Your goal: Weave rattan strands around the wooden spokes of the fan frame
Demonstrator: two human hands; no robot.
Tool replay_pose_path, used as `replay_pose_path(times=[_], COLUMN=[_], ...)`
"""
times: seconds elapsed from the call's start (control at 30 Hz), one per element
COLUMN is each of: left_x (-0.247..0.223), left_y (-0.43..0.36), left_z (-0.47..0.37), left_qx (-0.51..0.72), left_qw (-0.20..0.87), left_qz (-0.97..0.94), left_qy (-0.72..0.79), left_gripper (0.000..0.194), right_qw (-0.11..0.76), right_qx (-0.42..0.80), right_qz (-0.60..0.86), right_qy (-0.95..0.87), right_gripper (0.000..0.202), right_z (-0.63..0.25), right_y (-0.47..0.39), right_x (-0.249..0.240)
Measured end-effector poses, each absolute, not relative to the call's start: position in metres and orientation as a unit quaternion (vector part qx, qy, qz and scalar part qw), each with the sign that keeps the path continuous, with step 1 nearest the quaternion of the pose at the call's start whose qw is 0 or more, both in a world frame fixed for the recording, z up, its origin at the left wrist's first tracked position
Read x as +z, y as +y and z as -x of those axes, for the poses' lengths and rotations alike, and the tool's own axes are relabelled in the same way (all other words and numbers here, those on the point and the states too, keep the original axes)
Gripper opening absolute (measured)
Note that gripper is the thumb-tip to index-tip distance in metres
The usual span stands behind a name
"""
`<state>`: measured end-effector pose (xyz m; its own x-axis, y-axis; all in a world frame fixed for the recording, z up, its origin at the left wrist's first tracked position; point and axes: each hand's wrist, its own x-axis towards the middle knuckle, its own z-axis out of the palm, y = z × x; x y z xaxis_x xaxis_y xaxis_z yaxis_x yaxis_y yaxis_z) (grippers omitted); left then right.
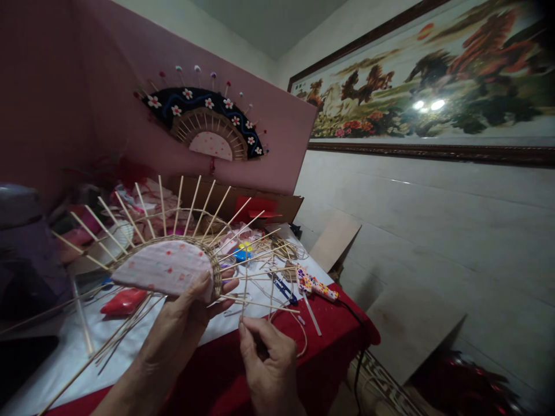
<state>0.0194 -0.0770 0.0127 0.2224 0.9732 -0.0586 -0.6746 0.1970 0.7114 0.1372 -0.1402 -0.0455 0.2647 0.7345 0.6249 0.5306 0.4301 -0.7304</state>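
A half-round fan frame (165, 267) has a pale panel with small red dots, a woven cord rim and thin wooden sticks spreading outward. My left hand (184, 318) grips its lower right part, thumb on the panel and fingers behind the rim. Just right of it, below the lowest sticks, my right hand (269, 358) pinches a thin cord (245, 289) between thumb and forefinger. That cord runs up across the sticks on the right side. Another strand loops loosely over the upper sticks.
A patterned glue gun (314, 284) and a blue cutter (282, 289) lie right on the table. Nearby are cord coils (281, 248), a blue packet (243, 255) and a red packet (124, 302). A finished dark fan (208, 118) stands behind, against a pink board (277, 138).
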Motion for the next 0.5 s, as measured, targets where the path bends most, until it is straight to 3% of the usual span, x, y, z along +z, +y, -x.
replay_pose_path(times=[0.5], left_x=[0.0154], left_y=[-0.0792], left_z=[-0.0208], left_qx=[0.566], left_qw=[0.713], left_qz=[-0.315], left_qy=[0.269], left_gripper=[0.007], right_qw=[0.61], right_qx=[0.012], right_qz=[0.499], right_qy=[-0.615], right_gripper=[0.015], right_z=[-0.1407], right_y=[-0.142], right_x=[-0.0375])
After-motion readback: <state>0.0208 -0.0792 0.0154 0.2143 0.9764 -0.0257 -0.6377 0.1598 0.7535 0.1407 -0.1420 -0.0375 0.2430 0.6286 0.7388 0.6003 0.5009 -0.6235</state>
